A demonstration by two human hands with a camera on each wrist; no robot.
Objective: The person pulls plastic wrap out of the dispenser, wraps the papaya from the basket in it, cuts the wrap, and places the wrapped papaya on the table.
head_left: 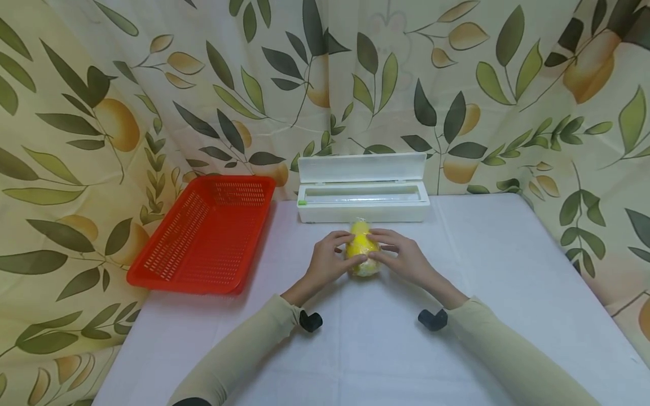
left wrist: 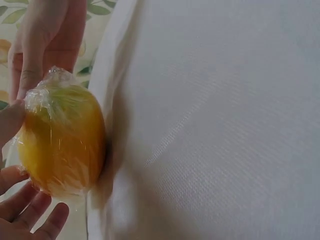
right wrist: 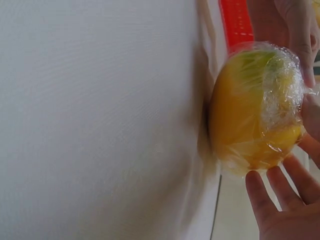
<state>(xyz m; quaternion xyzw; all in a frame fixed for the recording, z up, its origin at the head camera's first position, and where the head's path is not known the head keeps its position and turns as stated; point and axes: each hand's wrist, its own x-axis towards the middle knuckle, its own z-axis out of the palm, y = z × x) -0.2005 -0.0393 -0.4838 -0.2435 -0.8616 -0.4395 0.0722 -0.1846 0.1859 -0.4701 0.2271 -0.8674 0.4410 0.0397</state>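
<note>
A yellow fruit (head_left: 363, 245) wrapped in clear cling film stands on the table in the middle of the head view. Its skin turns green towards one end in the left wrist view, where the film bunches up at that end of the fruit (left wrist: 65, 140). My left hand (head_left: 326, 256) holds it from the left, thumb in front and fingers behind. From the right, my right hand (head_left: 406, 256) grips it in the same way, the two thumbs close together. Wrinkled film shines on the fruit (right wrist: 250, 115) in the right wrist view, with fingertips touching its lower end.
Behind the fruit stands a long white box (head_left: 363, 213), lid raised, with what looks like a film roll inside. A red plastic basket (head_left: 203, 237) sits at the table's left edge. White cloth covers the table (head_left: 487, 270); a leaf-patterned curtain (head_left: 376, 113) hangs behind.
</note>
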